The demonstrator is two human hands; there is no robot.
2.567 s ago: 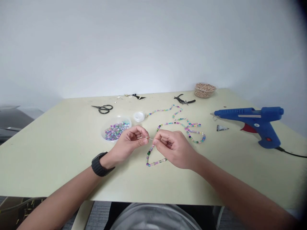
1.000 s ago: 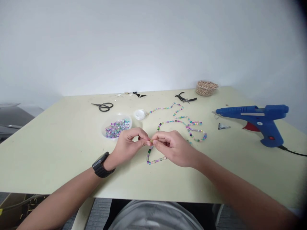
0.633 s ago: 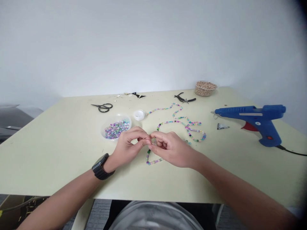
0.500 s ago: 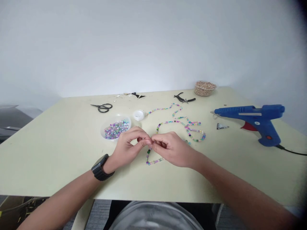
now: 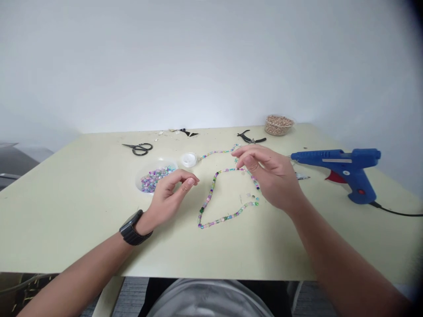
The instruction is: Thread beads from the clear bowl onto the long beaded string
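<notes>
My left hand [image 5: 170,193], with a black watch [image 5: 135,228] on its wrist, is curled, thumb and index finger close together beside the bead bowl. Whatever it pinches is too small to make out. My right hand [image 5: 272,176] is raised over the right part of the beaded string [image 5: 211,189], its fingers bent and the thumb against them; a held thing cannot be seen. The string of many-coloured beads lies in a wide loop between the hands, and its back part runs to a white spool [image 5: 189,159]. Loose beads [image 5: 253,196] rest near its front end.
A clear bowl of beads [image 5: 155,178] stands at left, with black scissors [image 5: 139,149] behind it. Pliers [image 5: 251,138] and a tub of beige pellets [image 5: 278,125] are at the back. A blue glue gun [image 5: 340,165] with a cord lies at right on the table [image 5: 82,211].
My hands, pressed together before, are now apart. The right one has moved right and up, the left one slightly left. More of the bead loop shows between them.
</notes>
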